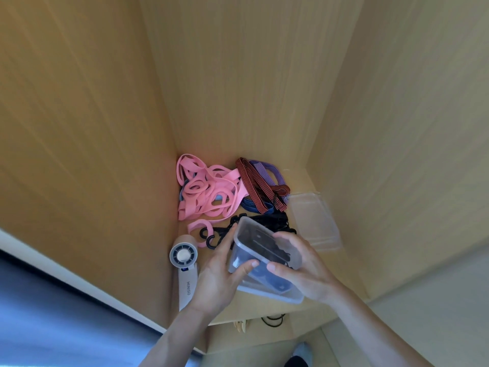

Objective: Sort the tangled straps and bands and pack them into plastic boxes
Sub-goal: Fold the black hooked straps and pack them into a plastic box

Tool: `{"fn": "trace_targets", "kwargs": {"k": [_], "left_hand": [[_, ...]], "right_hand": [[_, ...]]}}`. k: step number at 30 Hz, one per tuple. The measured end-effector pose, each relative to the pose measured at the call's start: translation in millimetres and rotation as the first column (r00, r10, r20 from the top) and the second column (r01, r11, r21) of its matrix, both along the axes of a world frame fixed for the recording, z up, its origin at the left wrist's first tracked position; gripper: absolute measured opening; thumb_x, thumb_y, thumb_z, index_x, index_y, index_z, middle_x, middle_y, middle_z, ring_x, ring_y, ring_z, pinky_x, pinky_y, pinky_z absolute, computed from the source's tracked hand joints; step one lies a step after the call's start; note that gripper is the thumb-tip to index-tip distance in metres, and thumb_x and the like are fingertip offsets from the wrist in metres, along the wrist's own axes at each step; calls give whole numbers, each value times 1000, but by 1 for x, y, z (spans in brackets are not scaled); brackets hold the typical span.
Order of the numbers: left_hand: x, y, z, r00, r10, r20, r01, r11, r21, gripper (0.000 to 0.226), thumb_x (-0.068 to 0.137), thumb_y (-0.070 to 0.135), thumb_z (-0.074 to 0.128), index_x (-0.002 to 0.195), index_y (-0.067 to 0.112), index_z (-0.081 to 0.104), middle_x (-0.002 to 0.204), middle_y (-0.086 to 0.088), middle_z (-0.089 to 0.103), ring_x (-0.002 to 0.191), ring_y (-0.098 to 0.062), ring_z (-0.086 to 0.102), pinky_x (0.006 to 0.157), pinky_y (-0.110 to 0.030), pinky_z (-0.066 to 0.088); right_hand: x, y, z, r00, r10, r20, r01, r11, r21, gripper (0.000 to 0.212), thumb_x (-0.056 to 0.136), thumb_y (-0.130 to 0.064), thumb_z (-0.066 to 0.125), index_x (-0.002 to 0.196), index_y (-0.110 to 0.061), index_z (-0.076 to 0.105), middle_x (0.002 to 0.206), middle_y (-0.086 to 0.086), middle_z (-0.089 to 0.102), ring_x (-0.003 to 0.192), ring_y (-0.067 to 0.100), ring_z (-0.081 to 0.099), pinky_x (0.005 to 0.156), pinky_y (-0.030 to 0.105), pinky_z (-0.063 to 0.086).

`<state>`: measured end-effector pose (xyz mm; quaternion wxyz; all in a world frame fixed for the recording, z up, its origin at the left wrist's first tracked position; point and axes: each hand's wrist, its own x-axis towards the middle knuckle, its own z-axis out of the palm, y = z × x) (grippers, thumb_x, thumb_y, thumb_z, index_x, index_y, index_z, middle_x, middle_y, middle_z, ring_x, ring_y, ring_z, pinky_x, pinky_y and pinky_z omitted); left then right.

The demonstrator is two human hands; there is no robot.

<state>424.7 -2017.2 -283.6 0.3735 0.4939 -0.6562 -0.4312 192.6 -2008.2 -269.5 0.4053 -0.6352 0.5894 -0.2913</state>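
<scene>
Near the front edge of the wooden shelf [264, 312], a clear plastic box [260, 260] is held tilted between both hands. Dark straps [267, 247] show through its walls. The left hand [219, 276] wraps the box's left wall with its thumb across the near face. The right hand [304, 266] clasps the opposite side with its thumb on the same face. Gripping it from both sides probably steadies the box while the contents settle, or while a lid is fitted.

Just beneath the box sits another clear piece [275, 295]; I cannot tell whether it is a lid or a tray. Touching the box's far side, black hooked straps [211, 235] lie loose. Beyond the box, against the back corner, are the heaped pink bands [209, 192], not yet packed. Striped red straps [251, 184], a purple strap [264, 170] and a blue strap [251, 206] lie beside them. Right of the box lies an empty clear container [315, 221], likely waiting for the next colour. Left of the box lies a white handheld fan [185, 266], apart from the sorting.
</scene>
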Motion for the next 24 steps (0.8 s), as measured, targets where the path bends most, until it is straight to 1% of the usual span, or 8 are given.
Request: {"fn": "trace_targets", "kwargs": {"k": [3,6,11,13,16,18,22,24], "left_hand": [[-2,-2,3,1000,-9,-7,9,1000,-9,74,90,55,69,152,46,31,144,25,52,137,0,45,110,-41,44],[-4,-3,8,1000,-16,-25,16,1000,-13,74,90,53,70,153,43,31,145,21,53,138,-5,46,111,-44,43],[-5,-5,12,1000,-8,-21,7,999,-42,73,89,54,70,151,44,33,145,23,51,136,-4,47,110,-43,45],[-4,-5,11,1000,-13,-11,13,999,-39,74,89,55,70,152,45,32,146,24,50,136,-3,47,110,-42,45],[-3,-5,8,1000,-20,15,20,1000,-16,78,86,59,70,152,46,30,146,26,49,136,-1,46,110,-40,45],[-1,-3,5,999,-15,31,14,1000,3,79,84,59,72,151,49,31,143,28,51,133,2,48,108,-38,46],[5,3,-7,991,-4,136,6,1000,-14,73,79,48,80,139,56,38,133,33,56,125,6,52,104,-35,49],[6,5,-7,982,-33,187,41,998,-38,81,73,44,82,136,61,35,133,34,54,126,6,51,103,-30,49]], "right_hand": [[-1,-1,6,999,-19,40,19,1000,7,70,73,-65,78,134,-48,50,135,-20,56,131,2,48,110,41,42],[-3,-2,13,998,-19,61,19,1000,2,69,73,-63,80,133,-46,52,134,-16,57,129,5,51,109,42,44],[-8,-3,22,999,-16,51,18,999,-31,67,72,-65,79,131,-51,51,134,-19,55,129,1,50,107,37,45],[-8,-2,22,998,-18,53,20,999,-33,67,72,-64,79,132,-51,51,134,-18,54,129,1,49,108,38,44],[-11,-1,24,998,-28,65,31,999,-43,67,73,-64,78,133,-48,51,135,-16,55,130,4,50,109,40,45],[-13,-1,28,997,-28,73,32,998,-58,64,75,-64,76,132,-48,51,134,-17,56,128,3,51,107,39,45],[-17,0,33,996,-42,81,48,996,-76,64,76,-61,77,133,-48,51,136,-15,55,129,4,51,108,37,45],[-18,1,33,996,-42,76,48,996,-73,66,74,-60,77,133,-48,50,136,-14,54,130,5,50,109,39,45]]}}
